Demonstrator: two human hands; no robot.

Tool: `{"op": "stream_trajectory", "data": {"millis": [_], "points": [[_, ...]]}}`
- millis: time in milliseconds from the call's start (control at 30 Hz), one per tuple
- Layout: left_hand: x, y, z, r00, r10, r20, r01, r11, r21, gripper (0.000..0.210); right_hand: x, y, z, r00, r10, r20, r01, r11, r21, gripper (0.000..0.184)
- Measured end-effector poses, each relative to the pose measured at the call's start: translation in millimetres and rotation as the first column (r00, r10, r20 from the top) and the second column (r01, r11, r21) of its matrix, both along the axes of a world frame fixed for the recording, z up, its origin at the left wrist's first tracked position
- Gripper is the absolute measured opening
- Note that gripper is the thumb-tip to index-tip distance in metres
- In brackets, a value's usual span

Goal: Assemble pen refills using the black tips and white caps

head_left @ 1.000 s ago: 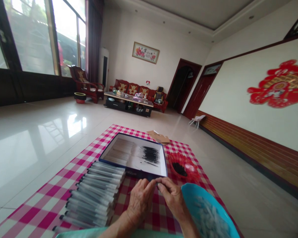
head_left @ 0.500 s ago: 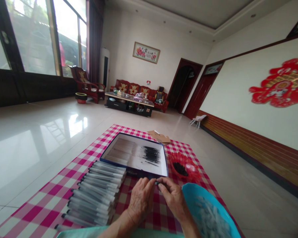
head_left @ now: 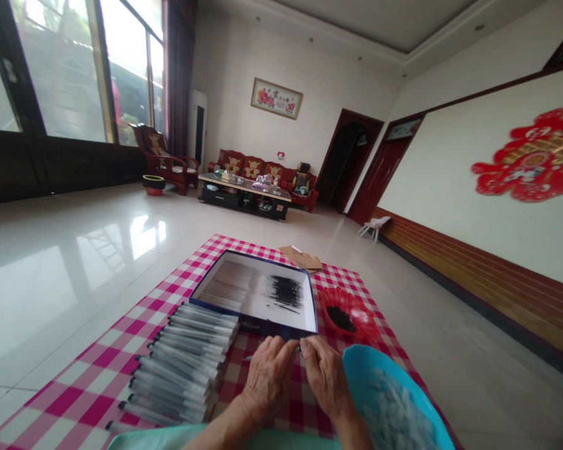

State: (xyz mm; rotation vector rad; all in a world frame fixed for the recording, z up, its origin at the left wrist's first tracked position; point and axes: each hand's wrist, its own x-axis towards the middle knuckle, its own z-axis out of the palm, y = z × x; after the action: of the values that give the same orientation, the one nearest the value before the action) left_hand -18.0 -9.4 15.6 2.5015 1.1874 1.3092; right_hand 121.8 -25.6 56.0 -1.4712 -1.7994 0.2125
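My left hand (head_left: 268, 370) is closed round a pen, mostly hidden in the fist; a thin tip (head_left: 248, 358) pokes out on its left side. The fingers of my right hand (head_left: 327, 374) pinch the pen's small dark end (head_left: 299, 349), right against the left fingertips. To the left lies a row of clear-barrelled pens (head_left: 182, 362) with dark ends. Just beyond my hands is a shallow box (head_left: 258, 326) with clear tubes (head_left: 228, 286) on its left and thin black refills (head_left: 286, 292) on its right.
A red scalloped bowl (head_left: 363, 315) holds small black pieces (head_left: 341, 319). At my right stands a blue basin (head_left: 355, 357) full of whitish translucent pieces (head_left: 398, 409). Brown cardboard (head_left: 304, 257) lies at the far edge of the checked tablecloth (head_left: 98, 359).
My right hand has turned inward, its thumb and fingers closing over the dark end, which shows less now. The left hand has barely shifted; the thin tip beside it shows more clearly.
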Motion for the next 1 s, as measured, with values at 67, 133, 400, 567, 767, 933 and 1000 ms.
{"op": "stream_trajectory", "data": {"millis": [67,133,400,567,767,933,1000], "points": [[0,0,-0.8,1.0,0.002,-0.001,-0.002,1.0,-0.005,0.026,3,-3,4.4,0.999,0.052,-0.015,-0.053,0.998,-0.043,0.022],[-1,0,-1.4,1.0,-0.001,-0.006,0.001,1.0,-0.014,0.026,5,-4,7.1,0.995,0.101,-0.009,-0.101,0.994,-0.05,0.015],[0,1,-1.9,1.0,0.002,-0.01,-0.002,1.0,-0.008,0.024,1,4,-5.1,0.998,0.025,0.062,-0.025,1.0,0.003,0.037],[-1,0,-0.2,1.0,-0.004,0.0,0.004,1.0,0.005,0.026,4,-3,6.7,0.995,0.097,-0.006,-0.097,0.993,-0.062,0.029],[-1,0,-2.6,1.0,-0.014,-0.025,0.013,1.0,-0.028,0.025,3,-2,5.5,0.99,0.13,0.057,-0.127,0.991,-0.044,0.024],[0,1,-4.6,1.0,-0.026,-0.017,0.025,0.999,-0.025,0.025,1,2,-3.7,0.997,0.009,0.077,-0.011,1.0,0.028,0.039],[0,0,-3.0,1.0,-0.023,-0.01,0.022,1.0,-0.02,0.025,2,0,-0.6,0.999,0.008,0.046,-0.008,1.0,0.006,0.039]]}}
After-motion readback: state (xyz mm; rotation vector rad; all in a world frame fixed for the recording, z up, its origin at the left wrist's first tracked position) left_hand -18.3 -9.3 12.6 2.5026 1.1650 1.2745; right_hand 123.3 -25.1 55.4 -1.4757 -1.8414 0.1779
